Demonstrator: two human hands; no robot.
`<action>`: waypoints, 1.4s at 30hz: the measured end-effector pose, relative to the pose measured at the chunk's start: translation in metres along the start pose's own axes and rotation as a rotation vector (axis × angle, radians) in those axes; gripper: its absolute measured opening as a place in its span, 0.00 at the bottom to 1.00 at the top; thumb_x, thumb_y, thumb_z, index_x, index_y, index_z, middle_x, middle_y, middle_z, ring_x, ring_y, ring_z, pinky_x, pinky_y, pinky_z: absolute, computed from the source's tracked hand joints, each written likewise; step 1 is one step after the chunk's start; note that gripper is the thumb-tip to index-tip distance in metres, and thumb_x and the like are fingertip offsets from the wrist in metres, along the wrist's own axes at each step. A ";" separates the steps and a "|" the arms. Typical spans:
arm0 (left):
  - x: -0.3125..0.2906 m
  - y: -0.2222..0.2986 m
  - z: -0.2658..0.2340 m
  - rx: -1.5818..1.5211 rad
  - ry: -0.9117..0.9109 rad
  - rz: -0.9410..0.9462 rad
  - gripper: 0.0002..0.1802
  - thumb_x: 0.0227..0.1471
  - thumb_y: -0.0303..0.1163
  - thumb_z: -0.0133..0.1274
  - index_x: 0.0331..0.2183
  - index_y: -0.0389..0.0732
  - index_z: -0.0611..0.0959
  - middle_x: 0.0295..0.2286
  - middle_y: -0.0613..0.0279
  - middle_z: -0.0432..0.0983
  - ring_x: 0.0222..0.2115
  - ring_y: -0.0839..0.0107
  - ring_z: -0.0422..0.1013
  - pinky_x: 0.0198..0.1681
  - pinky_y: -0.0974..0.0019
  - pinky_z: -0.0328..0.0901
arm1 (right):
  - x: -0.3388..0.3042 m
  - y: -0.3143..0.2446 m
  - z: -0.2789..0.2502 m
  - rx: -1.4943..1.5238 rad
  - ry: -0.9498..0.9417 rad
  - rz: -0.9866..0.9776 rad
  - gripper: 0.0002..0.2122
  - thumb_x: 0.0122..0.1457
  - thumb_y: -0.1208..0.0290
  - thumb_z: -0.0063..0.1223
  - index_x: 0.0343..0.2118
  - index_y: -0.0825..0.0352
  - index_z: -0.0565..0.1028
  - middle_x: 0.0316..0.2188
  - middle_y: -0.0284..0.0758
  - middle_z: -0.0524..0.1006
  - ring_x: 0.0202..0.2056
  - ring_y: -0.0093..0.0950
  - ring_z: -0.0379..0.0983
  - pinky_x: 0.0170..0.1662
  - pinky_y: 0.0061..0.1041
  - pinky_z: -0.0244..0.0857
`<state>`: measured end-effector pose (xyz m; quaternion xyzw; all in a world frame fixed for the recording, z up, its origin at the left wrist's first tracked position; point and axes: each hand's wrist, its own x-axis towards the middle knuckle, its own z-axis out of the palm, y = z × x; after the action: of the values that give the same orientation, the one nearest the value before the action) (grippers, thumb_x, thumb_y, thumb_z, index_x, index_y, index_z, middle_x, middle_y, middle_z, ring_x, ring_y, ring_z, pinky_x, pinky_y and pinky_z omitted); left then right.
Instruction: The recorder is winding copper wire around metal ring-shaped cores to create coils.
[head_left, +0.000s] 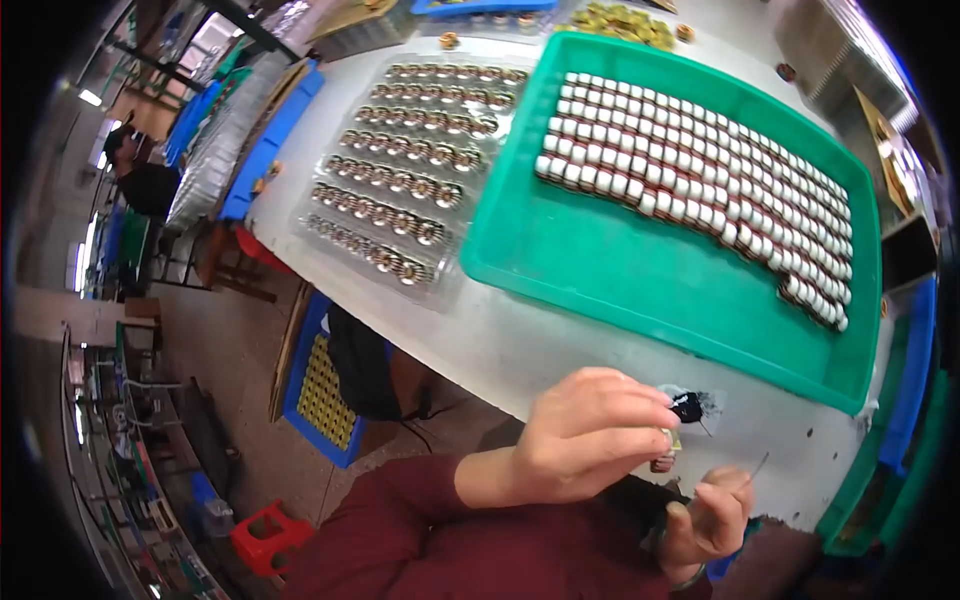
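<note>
My left hand [600, 430] is closed in a pinch above the table's front edge. Between its fingertips is a small wound coil [662, 463], with a bit of yellow and some reddish brown showing; the fingers cover most of it. Close by on the right, my right hand [712, 520] has its fingers curled around a thin stick [762, 465] whose tip points up and away. The stick and the coil are apart. Just beyond the left fingertips lies a smear of black paste [690, 405] on a pale sheet.
A large green tray [600, 305] holds rows of white-topped coils at its far side. Left of it, a clear plastic tray [440, 290] carries rows of ring-shaped coils. Yellow parts [625, 25] are heaped at the back. A blue crate [345, 455] stands low on the left.
</note>
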<state>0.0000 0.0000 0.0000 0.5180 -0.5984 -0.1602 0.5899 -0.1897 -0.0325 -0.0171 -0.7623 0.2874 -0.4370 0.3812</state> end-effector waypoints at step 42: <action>0.043 -0.049 -0.236 1.253 -0.354 -0.033 0.09 0.37 0.30 0.55 0.27 0.44 0.78 0.34 0.70 0.71 0.40 0.70 0.66 0.53 0.60 0.54 | -0.036 0.057 -0.030 -0.377 0.355 0.318 0.05 0.54 0.80 0.43 0.34 0.70 0.70 0.29 0.31 0.66 0.30 0.21 0.60 0.35 0.15 0.55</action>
<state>0.2367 0.0446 0.0435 0.7389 -0.6585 0.1271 0.0662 -0.2379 -0.0456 -0.0704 -0.6766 0.5415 -0.4371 0.2405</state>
